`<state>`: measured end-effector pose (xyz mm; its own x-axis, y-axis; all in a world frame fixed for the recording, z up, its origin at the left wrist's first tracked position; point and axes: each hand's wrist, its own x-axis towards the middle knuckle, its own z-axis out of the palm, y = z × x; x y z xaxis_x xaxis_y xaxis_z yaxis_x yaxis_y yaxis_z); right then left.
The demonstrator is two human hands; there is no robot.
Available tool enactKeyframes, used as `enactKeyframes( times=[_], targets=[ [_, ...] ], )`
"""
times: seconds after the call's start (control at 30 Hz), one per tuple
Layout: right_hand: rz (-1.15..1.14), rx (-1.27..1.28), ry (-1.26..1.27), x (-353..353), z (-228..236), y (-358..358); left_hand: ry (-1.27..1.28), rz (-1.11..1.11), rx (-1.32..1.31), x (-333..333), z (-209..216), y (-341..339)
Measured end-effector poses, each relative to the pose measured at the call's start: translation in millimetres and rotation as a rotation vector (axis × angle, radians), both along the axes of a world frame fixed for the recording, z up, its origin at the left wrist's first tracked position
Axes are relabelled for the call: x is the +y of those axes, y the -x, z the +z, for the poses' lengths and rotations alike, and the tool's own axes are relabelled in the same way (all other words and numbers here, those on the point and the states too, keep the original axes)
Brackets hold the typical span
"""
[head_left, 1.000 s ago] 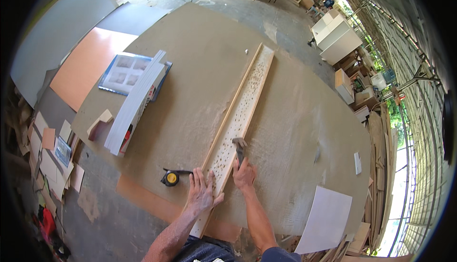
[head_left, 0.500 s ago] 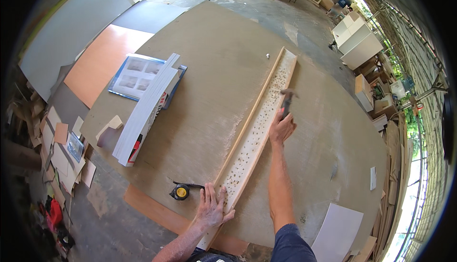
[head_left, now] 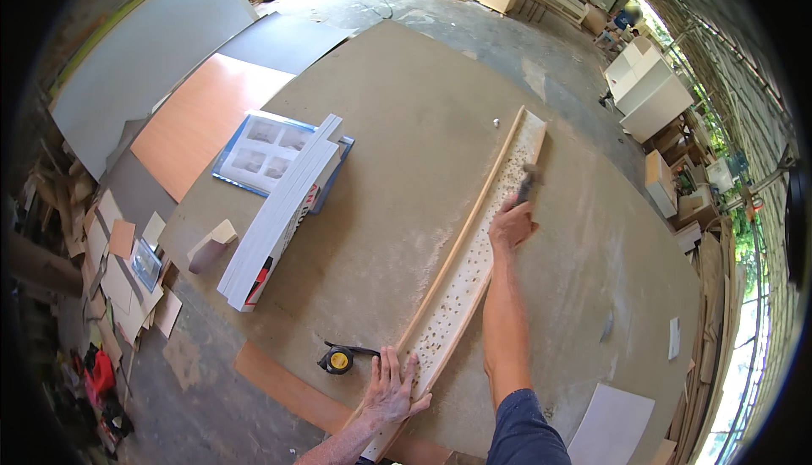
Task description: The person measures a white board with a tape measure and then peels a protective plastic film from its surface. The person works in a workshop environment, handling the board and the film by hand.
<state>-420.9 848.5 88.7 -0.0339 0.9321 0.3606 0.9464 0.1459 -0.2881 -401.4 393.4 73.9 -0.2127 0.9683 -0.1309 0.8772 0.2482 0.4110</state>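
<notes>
A long shallow channel (head_left: 458,281) with wooden side strips runs away from me across the board. Its white bed carries many small dark and tan specks. My left hand (head_left: 391,395) lies over its near end with the fingers spread. My right hand (head_left: 513,224) is closed around the dark handle of a hammer (head_left: 526,184). The hammer head is blurred, over or near the channel's right strip toward the far end; whether it touches cannot be told. Beside my left fingertips sits a black and yellow tape measure (head_left: 338,360).
A bundle of long white strips (head_left: 283,211) lies across a blue-edged picture sheet (head_left: 254,156) on the brown board (head_left: 372,169). A white panel (head_left: 611,427) is at the near right. Offcuts (head_left: 127,270) litter the floor at left. White cabinets (head_left: 650,89) stand at far right.
The whole view has shifted, so everything sits lower and further right. Relative to the channel, my right hand and the hammer have moved slightly farther away. My left hand stays at the near end.
</notes>
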Motion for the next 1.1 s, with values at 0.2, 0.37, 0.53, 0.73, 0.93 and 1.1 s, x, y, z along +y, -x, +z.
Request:
enactKeyframes(
  times=[0.2, 0.37, 0.53, 0.73, 0.93, 1.1],
  targets=[
    [0.062, -0.015, 0.154, -24.6, 1.7, 3.2, -0.007, 0.009, -0.002, -0.8, 1.6, -1.7],
    [0.364, 0.018, 0.175, -156.2, -23.4, 34.7, -0.055, 0.018, 0.053, -2.4, 2.1, -0.2],
    [0.687, 0.086, 0.023, -267.3, -31.6, 37.4, -0.107, -0.022, 0.101, -1.4, 2.7, 1.2],
    [0.655, 0.446, 0.072, -348.1, 11.7, -107.5, -0.101, 0.004, 0.108, -3.1, 0.6, -2.2],
    [-0.136, 0.522, -0.205, -427.5, -1.8, -383.4, -0.208, 0.072, 0.112, -5.9, -4.6, -10.0],
    [-0.885, 0.632, -0.297, -521.7, -39.7, -626.2, -0.387, 0.284, 0.146, -3.2, -3.1, -66.9]
  ],
)
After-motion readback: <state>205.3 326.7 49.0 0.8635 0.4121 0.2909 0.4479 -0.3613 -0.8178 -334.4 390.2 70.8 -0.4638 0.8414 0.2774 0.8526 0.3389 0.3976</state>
